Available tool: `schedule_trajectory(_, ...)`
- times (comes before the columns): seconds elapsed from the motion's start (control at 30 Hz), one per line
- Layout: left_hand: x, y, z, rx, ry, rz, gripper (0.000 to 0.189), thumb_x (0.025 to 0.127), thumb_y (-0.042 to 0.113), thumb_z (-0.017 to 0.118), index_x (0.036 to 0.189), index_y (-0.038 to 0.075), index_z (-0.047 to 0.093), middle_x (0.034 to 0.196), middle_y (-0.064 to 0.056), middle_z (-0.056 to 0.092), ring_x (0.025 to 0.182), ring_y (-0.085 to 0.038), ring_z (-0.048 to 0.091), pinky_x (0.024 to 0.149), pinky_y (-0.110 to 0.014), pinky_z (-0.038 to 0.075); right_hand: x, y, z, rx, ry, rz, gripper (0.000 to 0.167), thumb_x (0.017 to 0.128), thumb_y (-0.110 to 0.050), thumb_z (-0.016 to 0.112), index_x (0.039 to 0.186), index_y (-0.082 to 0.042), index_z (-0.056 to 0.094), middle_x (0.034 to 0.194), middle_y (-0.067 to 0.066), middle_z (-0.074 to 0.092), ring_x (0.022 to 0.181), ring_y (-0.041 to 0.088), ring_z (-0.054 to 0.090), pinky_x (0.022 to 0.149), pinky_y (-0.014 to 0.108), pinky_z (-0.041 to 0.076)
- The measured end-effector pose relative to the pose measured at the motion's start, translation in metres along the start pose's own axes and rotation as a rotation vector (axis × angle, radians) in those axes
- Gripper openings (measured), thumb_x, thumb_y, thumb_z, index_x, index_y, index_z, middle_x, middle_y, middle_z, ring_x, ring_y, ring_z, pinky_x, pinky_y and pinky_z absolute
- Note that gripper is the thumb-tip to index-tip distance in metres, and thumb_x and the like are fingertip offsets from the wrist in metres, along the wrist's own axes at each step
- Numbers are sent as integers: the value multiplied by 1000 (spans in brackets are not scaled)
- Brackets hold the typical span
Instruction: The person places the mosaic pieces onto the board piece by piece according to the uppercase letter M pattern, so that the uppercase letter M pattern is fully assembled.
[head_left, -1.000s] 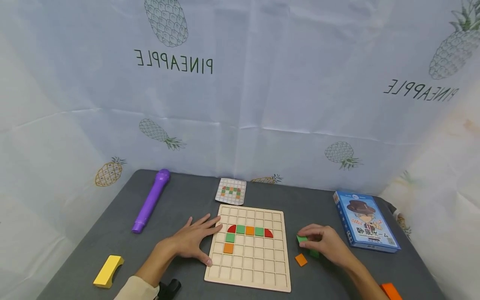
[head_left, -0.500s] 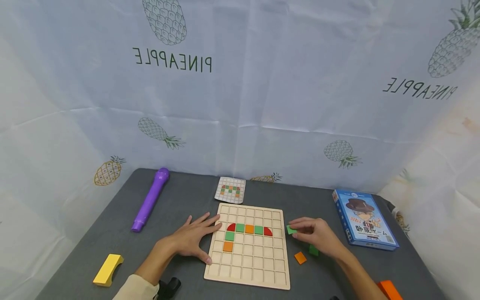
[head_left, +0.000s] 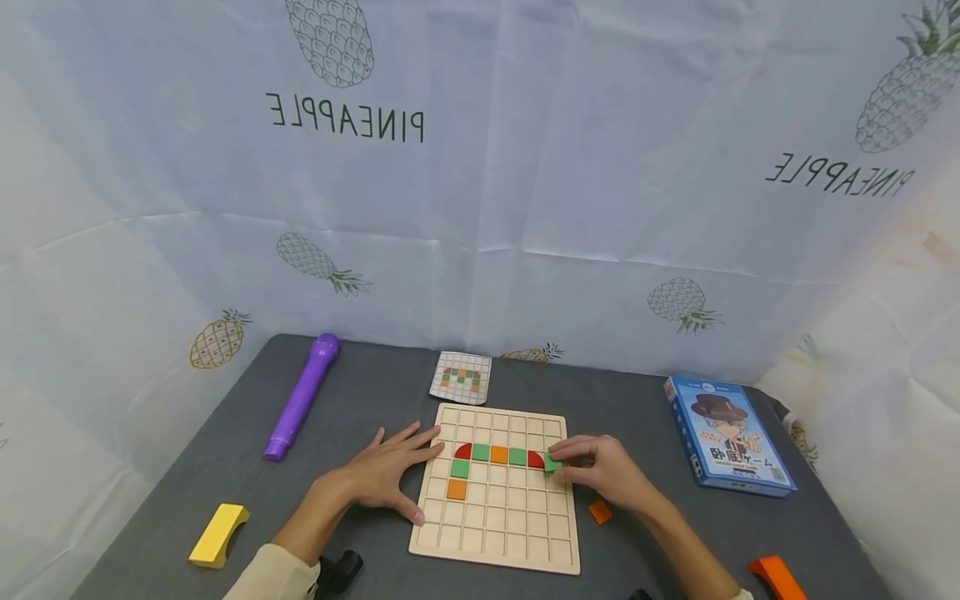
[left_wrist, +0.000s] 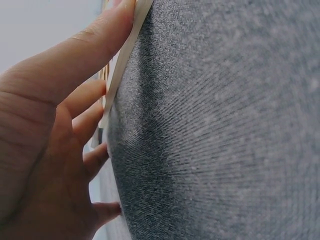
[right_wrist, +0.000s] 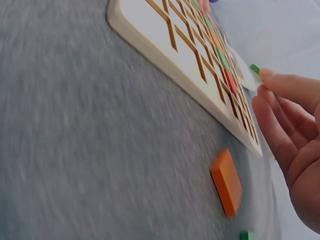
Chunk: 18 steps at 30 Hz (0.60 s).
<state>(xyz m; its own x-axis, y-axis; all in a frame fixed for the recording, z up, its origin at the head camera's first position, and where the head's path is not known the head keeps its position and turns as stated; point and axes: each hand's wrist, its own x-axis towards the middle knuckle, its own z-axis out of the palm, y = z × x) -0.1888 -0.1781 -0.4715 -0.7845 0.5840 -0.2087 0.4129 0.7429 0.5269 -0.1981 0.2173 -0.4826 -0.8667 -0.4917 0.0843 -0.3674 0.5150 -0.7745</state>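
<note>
A wooden grid board lies mid-table. Across it runs a row of red quarter-round, green and orange tiles; a green tile and an orange one sit below its left end. My left hand rests with spread fingers, thumb and fingertips at the board's left edge. Between thumb and fingers, my right hand pinches a green square tile over the right side, just beside the red end tile. The right wrist view shows that tile raised and tilted.
Right of the board lie a loose orange tile and a green one. Behind it is a pattern card. A purple microphone-shaped stick, yellow arch block, orange block and blue box stand around.
My right hand has picked the green tile up from beside the board and carried it left, over the board's right columns. The left hand stays in place.
</note>
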Motion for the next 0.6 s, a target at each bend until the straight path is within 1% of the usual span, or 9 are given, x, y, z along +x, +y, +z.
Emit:
schedule_trajectory(0.07, 0, 0, 0, -1, -1, -1, 108, 69, 54, 89, 158, 16, 41, 171, -5, 26, 160, -41, 16, 116, -83, 6, 3, -2, 5, 9, -9, 2, 22, 91, -24, 77, 110, -13, 81, 120, 11, 75, 111, 16, 69, 81, 24, 59)
schedule_trajectory(0.17, 0, 1, -1, -2, -2, -2, 108, 69, 54, 89, 158, 16, 41, 171, -5, 26, 160, -41, 16, 116, -83, 6, 7, -7, 14, 30, -15, 15, 22, 90, -25, 78, 109, -15, 81, 120, 9, 74, 108, 12, 67, 77, 23, 56)
schedule_trajectory(0.3, -1, 2, -1, -4, -4, -7, 108, 69, 53, 90, 158, 16, 41, 171, -6, 26, 160, -41, 16, 116, -82, 5, 13, -14, 24, 54, -20, 32, 21, 89, -27, 80, 108, -18, 82, 120, 5, 73, 106, 7, 65, 80, 22, 56)
schedule_trajectory(0.43, -1, 2, -2, -7, -7, -12, 108, 69, 52, 90, 158, 16, 41, 171, -5, 26, 160, -41, 16, 117, -82, 5, 19, -19, 33, 57, -31, 17, 18, 89, -27, 80, 106, -19, 82, 119, 4, 73, 99, 5, 67, 81, 23, 58)
schedule_trajectory(0.6, -1, 1, -1, -7, -6, -8, 109, 69, 53, 90, 159, 17, 40, 172, -4, 25, 160, -41, 16, 117, -82, 5, 26, -25, 43, 54, -37, -2, 17, 88, -27, 80, 104, -21, 82, 115, 1, 74, 101, 4, 66, 80, 21, 56)
